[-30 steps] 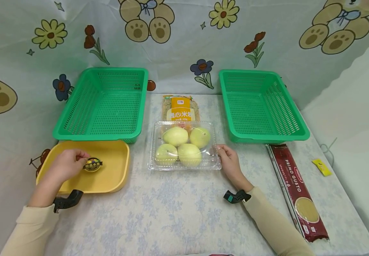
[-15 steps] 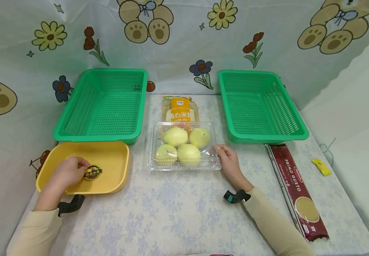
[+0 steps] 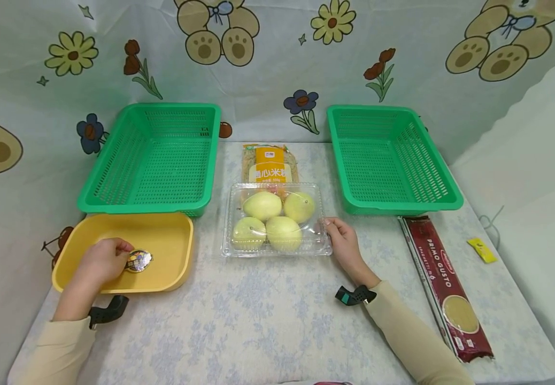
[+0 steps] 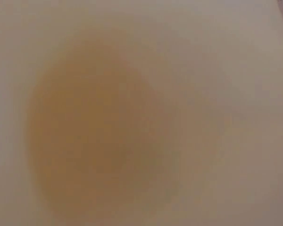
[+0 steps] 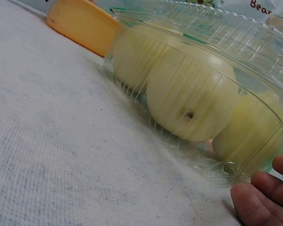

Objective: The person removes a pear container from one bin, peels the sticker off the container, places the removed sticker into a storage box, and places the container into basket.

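In the head view, my left hand is over the yellow tray, pinching the left end of a round black-and-gold fruit label. The label lies tilted and shiny above the tray floor. My left wrist view is only a tan and brown blur. My right hand holds the right edge of a clear plastic fruit box, thumb and fingers at its front corner. In the right wrist view, these fingers are at the box's corner. Several pale yellow-green fruits lie inside the closed box.
Two green baskets stand at the back left and right. A bag of rice noodles lies behind the box. Farther right are a red spaghetti pack and a small yellow packet.
My left hand has moved slightly down and to the right, carrying the label down with it. The label has tilted and now catches the light. My right hand and the box have stayed still.
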`<state>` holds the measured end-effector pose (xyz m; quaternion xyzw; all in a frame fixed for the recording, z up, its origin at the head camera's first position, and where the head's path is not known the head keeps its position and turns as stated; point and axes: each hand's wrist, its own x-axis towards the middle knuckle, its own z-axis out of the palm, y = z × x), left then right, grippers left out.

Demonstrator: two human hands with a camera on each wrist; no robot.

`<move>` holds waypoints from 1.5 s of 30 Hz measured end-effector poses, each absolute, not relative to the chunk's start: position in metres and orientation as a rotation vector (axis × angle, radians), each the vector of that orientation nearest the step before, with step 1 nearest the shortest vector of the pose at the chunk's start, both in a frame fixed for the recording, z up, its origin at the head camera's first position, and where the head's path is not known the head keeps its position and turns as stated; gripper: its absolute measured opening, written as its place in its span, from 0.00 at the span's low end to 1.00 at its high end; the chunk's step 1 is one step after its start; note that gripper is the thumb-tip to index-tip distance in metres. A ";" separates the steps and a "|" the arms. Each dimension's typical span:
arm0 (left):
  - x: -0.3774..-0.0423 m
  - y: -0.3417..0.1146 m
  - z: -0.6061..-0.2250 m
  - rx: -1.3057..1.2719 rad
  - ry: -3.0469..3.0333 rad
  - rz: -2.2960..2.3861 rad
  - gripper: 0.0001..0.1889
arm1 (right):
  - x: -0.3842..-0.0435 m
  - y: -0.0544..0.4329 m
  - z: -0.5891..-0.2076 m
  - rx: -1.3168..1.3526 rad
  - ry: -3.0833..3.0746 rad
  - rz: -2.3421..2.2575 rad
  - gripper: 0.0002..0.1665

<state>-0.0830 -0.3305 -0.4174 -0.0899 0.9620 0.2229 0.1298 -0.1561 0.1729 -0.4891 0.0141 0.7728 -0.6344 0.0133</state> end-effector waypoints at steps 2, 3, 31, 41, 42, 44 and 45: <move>-0.082 -0.331 -0.419 -0.268 2.801 0.649 0.13 | -0.156 0.173 -0.489 0.042 2.402 -1.976 0.22; -0.082 -0.331 -0.420 -0.267 2.806 0.648 0.13 | -0.156 0.173 -0.489 0.040 2.402 -1.973 0.22; -0.074 -0.324 -0.416 -0.287 2.848 0.673 0.13 | -0.155 0.175 -0.491 0.044 2.399 -1.960 0.22; -0.069 -0.303 -0.389 -0.188 2.961 0.622 0.15 | -0.156 0.174 -0.489 0.033 2.405 -1.972 0.22; -0.068 -0.301 -0.387 -0.178 2.976 0.615 0.15 | -0.156 0.174 -0.489 0.032 2.407 -1.971 0.22; -0.068 -0.296 -0.382 -0.160 3.004 0.605 0.15 | -0.156 0.174 -0.489 0.035 2.409 -1.968 0.22; -0.067 -0.293 -0.379 -0.149 3.019 0.600 0.15 | -0.156 0.174 -0.488 0.035 2.412 -1.968 0.22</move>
